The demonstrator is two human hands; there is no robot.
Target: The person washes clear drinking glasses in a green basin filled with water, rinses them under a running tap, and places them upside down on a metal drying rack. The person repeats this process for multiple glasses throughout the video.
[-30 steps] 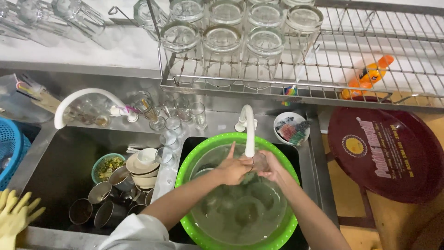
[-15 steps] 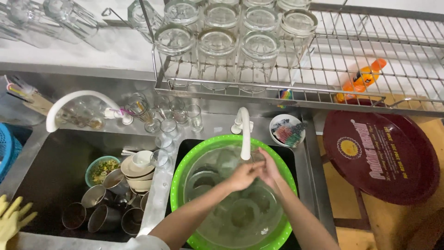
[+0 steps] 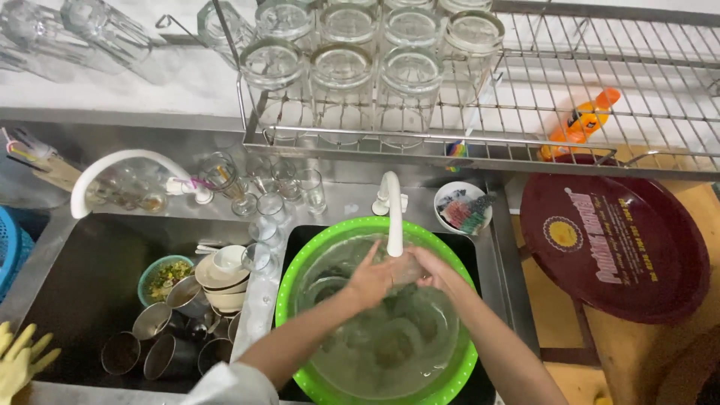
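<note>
Green plastic rims the round wash basin (image 3: 289, 311), which sits full of cloudy water directly beneath both hands. Above its middle, the left hand (image 3: 371, 279) and the right hand (image 3: 435, 271) meet under the spout of the white curved tap (image 3: 393, 217). Between them is a clear glass object (image 3: 405, 268), blurred by the running water; the left hand's fingers curl around its near side and the right hand closes on its far side, so both are wrapped narrowly about it. What kind of glassware it is cannot be told.

Left of the left hand, in the neighbouring steel sink, lie stacked white ceramic bowls and cups (image 3: 221, 274), a teal bowl of food scraps (image 3: 163, 277) and several metal cups (image 3: 154, 337). On the ledge beyond the hands stand small empty drinking glasses (image 3: 289, 187). Just beyond the right hand is a small white dish holding a scouring pad (image 3: 463, 208). Further up, a wire drying rack (image 3: 600, 97) carries upturned glass jars (image 3: 341, 71). Well to the right of the right hand lies a round maroon tray (image 3: 619, 236). A yellow rubber glove (image 3: 19, 360) shows at the far left edge.
</note>
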